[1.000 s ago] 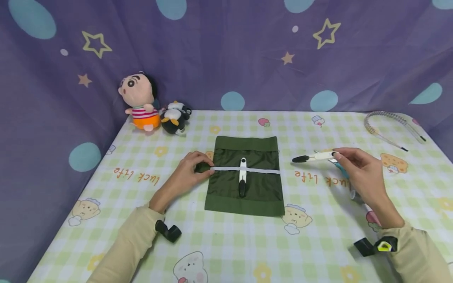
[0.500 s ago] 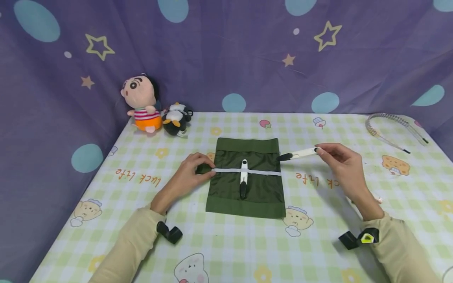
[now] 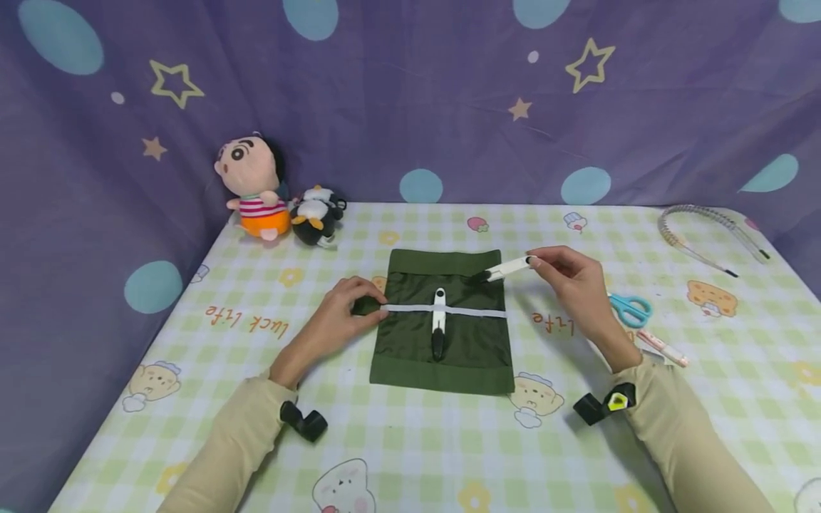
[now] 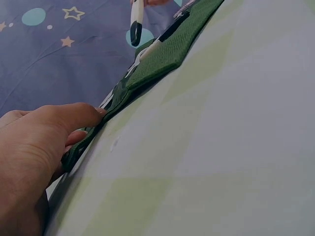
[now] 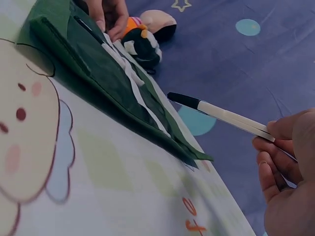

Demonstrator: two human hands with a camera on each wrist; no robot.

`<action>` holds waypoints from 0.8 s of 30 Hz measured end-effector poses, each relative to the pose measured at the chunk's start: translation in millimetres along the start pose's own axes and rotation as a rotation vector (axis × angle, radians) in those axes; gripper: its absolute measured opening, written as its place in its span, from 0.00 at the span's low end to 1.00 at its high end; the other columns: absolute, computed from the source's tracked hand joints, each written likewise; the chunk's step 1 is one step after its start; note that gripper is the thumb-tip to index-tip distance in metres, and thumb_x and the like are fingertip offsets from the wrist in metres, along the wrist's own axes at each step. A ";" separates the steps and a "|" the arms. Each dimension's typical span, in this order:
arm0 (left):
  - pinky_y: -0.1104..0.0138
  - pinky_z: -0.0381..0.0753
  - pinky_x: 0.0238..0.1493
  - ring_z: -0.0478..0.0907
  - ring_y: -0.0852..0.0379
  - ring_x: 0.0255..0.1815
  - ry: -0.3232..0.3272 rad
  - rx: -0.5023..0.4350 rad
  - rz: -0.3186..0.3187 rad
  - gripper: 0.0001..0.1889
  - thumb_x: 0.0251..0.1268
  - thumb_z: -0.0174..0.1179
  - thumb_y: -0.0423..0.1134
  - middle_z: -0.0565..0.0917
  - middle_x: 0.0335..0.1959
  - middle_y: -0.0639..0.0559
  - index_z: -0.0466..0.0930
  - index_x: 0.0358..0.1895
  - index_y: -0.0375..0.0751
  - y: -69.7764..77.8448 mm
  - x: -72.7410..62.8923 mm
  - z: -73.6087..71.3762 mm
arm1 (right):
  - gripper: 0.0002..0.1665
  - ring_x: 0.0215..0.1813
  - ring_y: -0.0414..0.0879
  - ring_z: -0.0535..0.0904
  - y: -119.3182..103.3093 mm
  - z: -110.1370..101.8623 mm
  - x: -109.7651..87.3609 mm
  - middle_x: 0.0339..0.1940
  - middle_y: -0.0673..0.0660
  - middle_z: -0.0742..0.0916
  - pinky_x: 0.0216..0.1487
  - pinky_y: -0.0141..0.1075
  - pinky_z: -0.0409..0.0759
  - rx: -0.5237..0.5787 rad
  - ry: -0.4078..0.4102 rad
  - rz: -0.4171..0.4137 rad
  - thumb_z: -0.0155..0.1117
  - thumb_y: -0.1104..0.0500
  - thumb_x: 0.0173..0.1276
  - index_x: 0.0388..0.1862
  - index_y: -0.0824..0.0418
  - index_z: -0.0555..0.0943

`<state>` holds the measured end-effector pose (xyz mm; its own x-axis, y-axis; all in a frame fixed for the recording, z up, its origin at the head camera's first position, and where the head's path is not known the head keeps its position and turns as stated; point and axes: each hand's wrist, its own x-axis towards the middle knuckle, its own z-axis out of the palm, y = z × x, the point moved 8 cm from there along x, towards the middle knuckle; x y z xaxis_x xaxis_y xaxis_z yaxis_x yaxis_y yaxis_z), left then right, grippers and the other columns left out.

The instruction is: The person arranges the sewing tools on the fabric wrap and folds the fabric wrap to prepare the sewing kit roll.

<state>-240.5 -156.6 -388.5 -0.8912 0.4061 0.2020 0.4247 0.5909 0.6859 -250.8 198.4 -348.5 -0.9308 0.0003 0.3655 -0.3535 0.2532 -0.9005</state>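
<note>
A dark green fabric organiser (image 3: 442,372) lies unfolded on the table, with a white elastic band (image 3: 481,312) across its middle. One pair of white thread snips (image 3: 439,306) with a black tip cover lies under the band, lengthwise. My left hand (image 3: 343,306) pinches the organiser's left edge at the band's end; the left wrist view shows thumb and fingers on the green cloth (image 4: 157,69). My right hand (image 3: 574,285) holds a second pair of white thread snips (image 5: 231,117) by its end. The black tip points left, above the organiser's upper right part.
Blue-handled scissors (image 3: 631,311) and a pink-and-white pen-like stick (image 3: 663,348) lie beside the right forearm. A headband (image 3: 699,210) rests at the far right. A plush doll (image 3: 256,189) and a penguin plush (image 3: 316,214) sit at the back left, before the purple curtain (image 3: 372,107).
My right hand has carried the snips leftward from beside the organiser to above its upper right part. The blue-handled scissors have come into clear view. My left hand stays put.
</note>
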 end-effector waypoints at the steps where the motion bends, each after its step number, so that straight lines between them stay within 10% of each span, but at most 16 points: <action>1: 0.45 0.72 0.61 0.72 0.46 0.58 -0.001 0.001 -0.001 0.06 0.69 0.71 0.41 0.81 0.54 0.50 0.87 0.46 0.49 0.0 0.0 -0.5 | 0.11 0.33 0.40 0.78 -0.7 3.8 1.4 0.38 0.47 0.89 0.33 0.27 0.73 0.012 -0.010 -0.004 0.67 0.65 0.75 0.49 0.72 0.87; 24: 0.46 0.73 0.60 0.73 0.46 0.57 -0.002 -0.004 0.006 0.06 0.69 0.71 0.40 0.81 0.53 0.50 0.87 0.45 0.48 0.3 0.5 -0.6 | 0.12 0.46 0.57 0.82 3.7 70.8 21.9 0.48 0.63 0.88 0.44 0.31 0.78 0.067 -0.187 0.024 0.65 0.62 0.77 0.52 0.69 0.87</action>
<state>-240.9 -156.6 -387.7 -0.8882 0.4113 0.2048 0.4297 0.5856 0.6873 -279.1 130.9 -360.5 -0.9379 -0.1757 0.2990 -0.3303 0.1899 -0.9246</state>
